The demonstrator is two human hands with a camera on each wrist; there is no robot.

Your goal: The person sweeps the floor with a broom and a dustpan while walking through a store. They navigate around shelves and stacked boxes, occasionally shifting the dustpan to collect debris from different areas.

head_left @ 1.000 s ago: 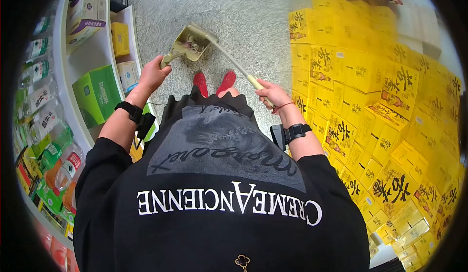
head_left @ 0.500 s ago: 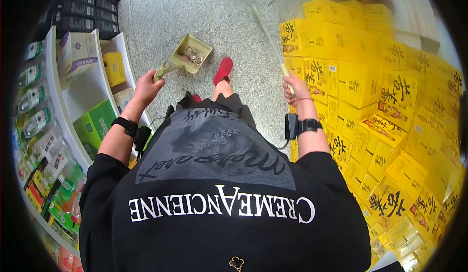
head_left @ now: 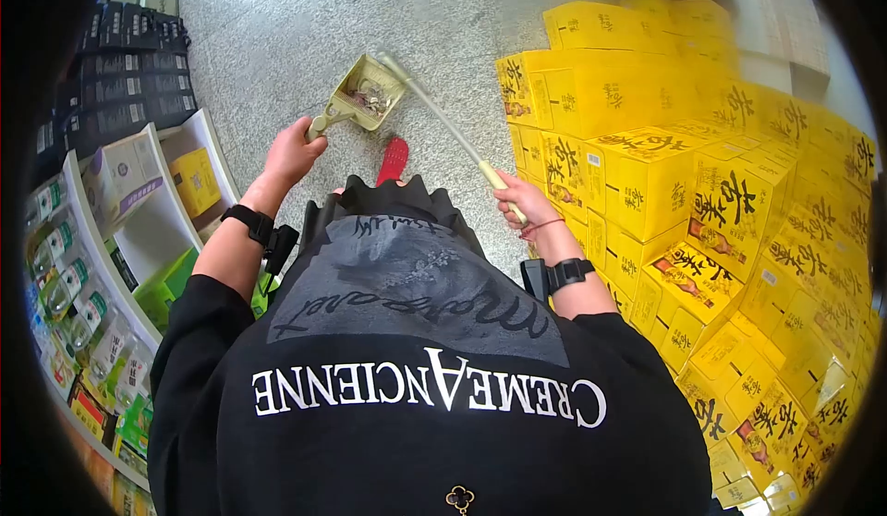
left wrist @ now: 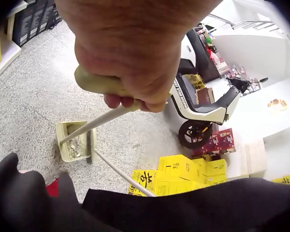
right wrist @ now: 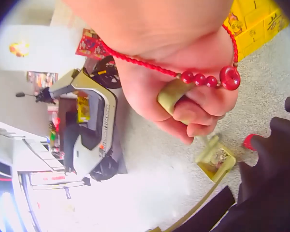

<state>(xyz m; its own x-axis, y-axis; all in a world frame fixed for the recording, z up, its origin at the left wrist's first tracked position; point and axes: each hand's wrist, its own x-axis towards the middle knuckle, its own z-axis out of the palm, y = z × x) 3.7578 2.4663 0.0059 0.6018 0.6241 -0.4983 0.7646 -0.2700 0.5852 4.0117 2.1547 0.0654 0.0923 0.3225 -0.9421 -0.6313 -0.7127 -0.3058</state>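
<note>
My left hand [head_left: 294,149] grips the end of a long-handled, cream-coloured dustpan [head_left: 358,116], also plain in the left wrist view below the left hand [left wrist: 130,67]. Small pale and dark litter [head_left: 367,98] lies inside the pan, which is down at the floor ahead of my feet. Curled round the light green grip of a broom [head_left: 448,126], my right hand [head_left: 525,204] holds it slanting down and left. The broom's lower end overlaps the dustpan's far right rim in the head view. In the right wrist view, the fingers [right wrist: 193,116] wrap the broom's grip.
Stacked yellow cartons [head_left: 610,96] line the right side. White shelves [head_left: 139,179] with bottles and boxes stand on the left, with black packs [head_left: 120,72] beyond. A scooter [left wrist: 203,108] is parked farther off. One red shoe [head_left: 393,159] shows on the speckled floor.
The broom swung out to the right, away from the dustpan, then came back over its rim. The cartons and shelves have shifted in view as the person moves. Both hands keep their grips.
</note>
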